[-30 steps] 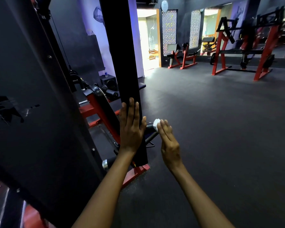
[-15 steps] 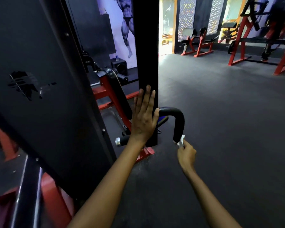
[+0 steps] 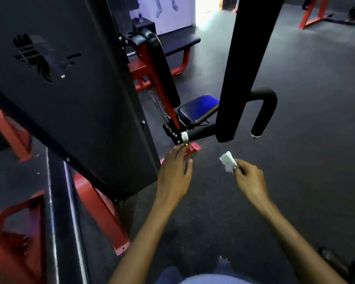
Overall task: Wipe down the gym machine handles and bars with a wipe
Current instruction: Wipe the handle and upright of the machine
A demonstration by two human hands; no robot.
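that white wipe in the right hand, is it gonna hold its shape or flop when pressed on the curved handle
Probably floppy: the wipe sits crumpled and bunched above the right hand, which pinches only one edge. It looks thin and light, so it should likely wrap around the curved handle rather than stay flat.

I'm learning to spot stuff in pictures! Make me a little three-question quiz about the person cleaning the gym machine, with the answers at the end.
1. True or false: the white wipe is touching the curved black handle.
2. Which of the two hands pinches the wipe? A) the left hand B) the right hand C) both
3. Fill in the word: the padded seat beside the black upright post is ____ in colour.

Key
1. False: the wipe is held below the handle, apart from it.
2. B: the left hand has relaxed fingers and holds nothing.
3. Blue.
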